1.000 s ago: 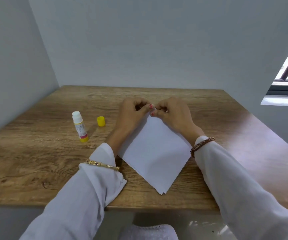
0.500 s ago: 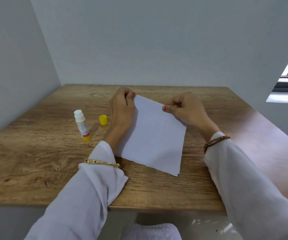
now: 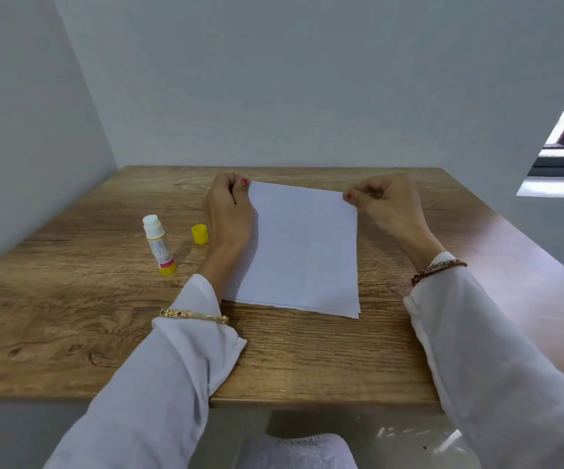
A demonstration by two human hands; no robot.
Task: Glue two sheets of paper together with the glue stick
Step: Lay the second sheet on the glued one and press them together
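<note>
**Both hands pinching the far corners of the stacked paper**

Your two white rectangular paper sheets point(image 3: 302, 252) lie stacked flat in the middle of the brown wood-grain counter point(image 3: 70, 316), one on the other — the lower sheet's edge peeks out along the near side and at the near right corner. Your left hand point(image 3: 229, 211) has its fingers curled and its thumb pressed onto the far left corner of the stack, with the heel of the hand resting along the left edge. Your right hand point(image 3: 387, 204) is curled too, pinching the far right corner between thumb and fingers.

Left of your left hand, just beside it, the small yellow plastic cap point(image 3: 200, 234) stands on the counter. Further left and a little nearer to you, the uncapped white glue stick with the yellow base point(image 3: 159, 245) stands upright, apart from both the cap and the paper.

You wear white sleeves — a gold bracelet point(image 3: 194, 315) sits on the left one and a brown beaded bracelet point(image 3: 438, 269) at the right wrist.
</note>
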